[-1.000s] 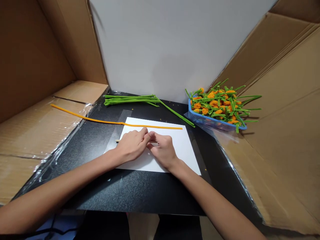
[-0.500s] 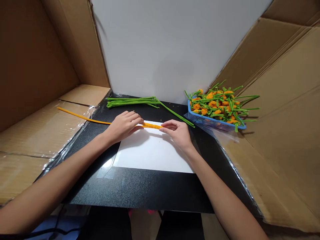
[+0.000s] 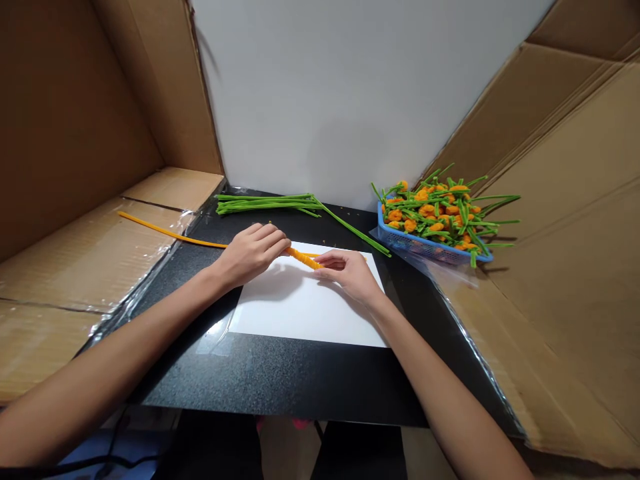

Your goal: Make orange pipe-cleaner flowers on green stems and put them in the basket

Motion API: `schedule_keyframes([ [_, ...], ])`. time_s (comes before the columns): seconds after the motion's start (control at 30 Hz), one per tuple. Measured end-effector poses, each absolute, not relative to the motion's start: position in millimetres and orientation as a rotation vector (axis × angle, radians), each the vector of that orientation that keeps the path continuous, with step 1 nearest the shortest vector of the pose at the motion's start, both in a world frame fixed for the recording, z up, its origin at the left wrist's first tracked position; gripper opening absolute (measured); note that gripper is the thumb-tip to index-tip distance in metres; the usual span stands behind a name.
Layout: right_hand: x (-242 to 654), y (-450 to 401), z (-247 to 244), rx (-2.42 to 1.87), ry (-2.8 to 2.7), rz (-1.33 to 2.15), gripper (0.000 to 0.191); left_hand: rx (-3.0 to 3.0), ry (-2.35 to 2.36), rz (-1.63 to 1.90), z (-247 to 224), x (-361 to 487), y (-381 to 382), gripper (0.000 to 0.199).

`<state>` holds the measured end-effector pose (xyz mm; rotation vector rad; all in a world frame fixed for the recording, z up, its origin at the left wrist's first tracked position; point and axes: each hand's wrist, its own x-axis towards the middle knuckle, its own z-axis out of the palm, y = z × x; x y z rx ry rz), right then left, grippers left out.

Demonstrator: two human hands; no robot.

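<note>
A coiled orange pipe cleaner [image 3: 304,259] stretches between my hands above a sheet of white paper [image 3: 305,307], slanting down to the right. My left hand [image 3: 257,250] grips its upper end with curled fingers. The fingertips of my right hand [image 3: 347,272] pinch the lower end. Behind the coil a straight bit of orange shows, partly hidden by the right hand. From under my left hand a long straight orange strand [image 3: 170,233] runs out to the left; whether it joins the coil is hidden.
Green pipe cleaners [image 3: 265,203] lie in a bundle at the back, one angled toward the right. A blue basket [image 3: 425,248] heaped with orange-and-green pipe cleaner pieces stands back right, on clear plastic. Cardboard walls [image 3: 565,253] flank the black tabletop [image 3: 280,377].
The coil has tilted, its right end now lower and nearer to me. My right hand has moved slightly down, uncovering a straight orange bit behind. The left hand keeps its grip.
</note>
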<state>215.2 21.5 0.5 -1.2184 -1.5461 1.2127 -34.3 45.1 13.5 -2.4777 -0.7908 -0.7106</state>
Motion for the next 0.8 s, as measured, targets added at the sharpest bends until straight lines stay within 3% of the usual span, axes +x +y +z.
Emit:
schedule_keyframes([
  [0.13, 222.9, 25.1, 0.3, -1.205, -1.692, 1.214, 0.022, -2.505, -0.742, -0.699, 13.5, -35.3, 44.2, 0.025],
  [0.33, 220.7, 20.0, 13.1, -1.246, -1.962, 0.704, 0.003, -2.438, -0.75, -0.658, 13.0, -31.7, 43.5, 0.026],
  [0.6, 219.4, 14.1, 5.7, -1.219, -2.203, 0.157, 0.008, -2.487, -0.897, -0.627, 4.8, -26.0, 42.8, 0.023],
  [0.8, 220.3, 16.8, 4.0, -1.262, -2.048, 0.312, 0.005, -2.481, -0.922, -0.56, -0.4, -22.1, 43.3, 0.02],
])
